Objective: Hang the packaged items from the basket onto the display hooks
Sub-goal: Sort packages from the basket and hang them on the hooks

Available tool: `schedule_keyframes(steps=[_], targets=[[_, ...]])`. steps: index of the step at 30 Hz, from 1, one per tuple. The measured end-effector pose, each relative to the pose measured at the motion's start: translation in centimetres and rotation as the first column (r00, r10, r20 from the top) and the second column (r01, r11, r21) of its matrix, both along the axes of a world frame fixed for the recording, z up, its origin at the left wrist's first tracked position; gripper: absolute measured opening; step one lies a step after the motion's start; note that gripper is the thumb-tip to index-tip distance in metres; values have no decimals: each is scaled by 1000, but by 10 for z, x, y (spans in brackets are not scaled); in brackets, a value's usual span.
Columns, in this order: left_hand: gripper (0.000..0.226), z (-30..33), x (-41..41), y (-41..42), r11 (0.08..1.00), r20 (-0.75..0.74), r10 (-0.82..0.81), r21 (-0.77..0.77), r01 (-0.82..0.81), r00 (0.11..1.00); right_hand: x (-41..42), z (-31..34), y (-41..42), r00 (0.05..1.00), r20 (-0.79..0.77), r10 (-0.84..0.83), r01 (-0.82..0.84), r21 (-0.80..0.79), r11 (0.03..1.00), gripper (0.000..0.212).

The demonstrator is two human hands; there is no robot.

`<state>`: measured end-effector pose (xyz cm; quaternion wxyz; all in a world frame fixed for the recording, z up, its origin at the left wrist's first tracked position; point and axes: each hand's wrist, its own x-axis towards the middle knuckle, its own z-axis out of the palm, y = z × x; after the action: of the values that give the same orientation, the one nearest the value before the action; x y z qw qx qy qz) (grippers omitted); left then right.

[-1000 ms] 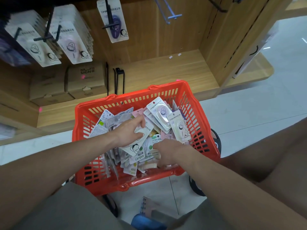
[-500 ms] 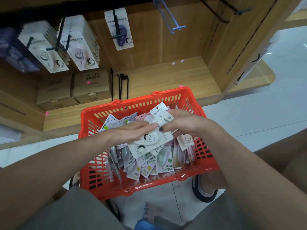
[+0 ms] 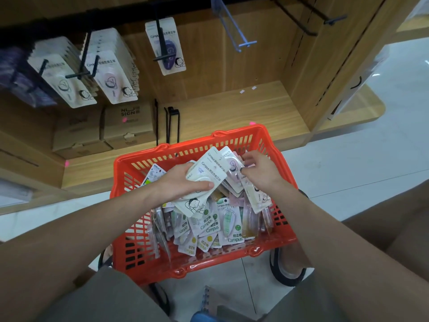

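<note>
Both hands are now lifted out of the pile, where a second ago they were digging low among the packs, and the view is tilting up so more of the hooks are showing.

Far off, the shelf [image 3: 232, 108] is standing as a wooden bay, with hooks [image 3: 80, 74] jutting from its back panel so carded packs can be slid on by their punched holes. Three hooks at far left are carrying hung packs [image 3: 111, 77]; the blue hook [image 3: 234, 31] to the right is sitting bare, probably waiting for stock. Two boxes [image 3: 126, 125] are resting on the shelf floor at left.

Nearer, the basket [image 3: 232, 259] is sitting on the floor between the person's knees, keeping the loose packs [image 3: 229, 226] within reach of both arms.

Above it, the left hand [image 3: 181, 182] is gripping a stack [image 3: 204, 180] of white packs, fingers curled over the top one, seemingly gathering alike packs to hang together. Just right, the right hand [image 3: 260, 170] is pinching a pink pack [image 3: 234, 168] by its upper edge, likely to add it to the stack.
</note>
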<state>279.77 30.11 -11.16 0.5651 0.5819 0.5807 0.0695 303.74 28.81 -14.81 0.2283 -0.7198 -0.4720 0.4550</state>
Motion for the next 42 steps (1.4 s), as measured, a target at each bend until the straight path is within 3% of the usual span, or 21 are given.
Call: schedule_keyframes(steps=[2,5,9,16,19,22,25,28,31,33,35,38,42], targets=[[38,2,-2,1,998,10,55,-1,-55,998,-5,-10,0,980,150,134,-143,50,988,53],[44,0,-6,1,990,23,142,-6,-142,990,-11,-27,7,926,285,246,-249,-26,968,56],[45,4,-16,0,979,16,202,8,-203,979,-12,-35,15,917,332,223,-196,-113,974,56],[33,18,-33,-5,953,12,302,35,-302,953,-21,-32,27,766,586,265,-263,-90,961,61],[30,31,-43,-4,931,32,362,39,-363,932,-29,-18,27,768,594,238,-266,-42,963,52],[33,51,-55,-1,918,88,394,7,-397,915,-38,-1,30,866,452,213,-240,2,971,41],[36,77,-66,2,900,192,436,-60,-433,879,-54,24,33,986,11,163,-164,75,984,31],[37,99,-72,4,882,308,470,-116,-457,828,-89,50,31,904,-417,100,-109,2,994,40],[33,114,-75,2,876,386,475,-115,-469,791,-124,72,27,674,-738,35,-144,-84,986,36],[33,121,-77,0,866,422,485,-105,-490,766,-139,89,25,549,-836,-2,-179,-120,976,34],[34,127,-81,0,858,433,488,-80,-507,758,-147,101,26,498,-864,-74,-166,-179,970,48],[37,135,-89,0,857,450,475,-44,-513,756,-160,120,31,522,-852,-44,-186,-165,969,61],[37,147,-107,-1,850,453,464,13,-526,761,-182,142,31,549,-830,99,-245,-47,968,45]])
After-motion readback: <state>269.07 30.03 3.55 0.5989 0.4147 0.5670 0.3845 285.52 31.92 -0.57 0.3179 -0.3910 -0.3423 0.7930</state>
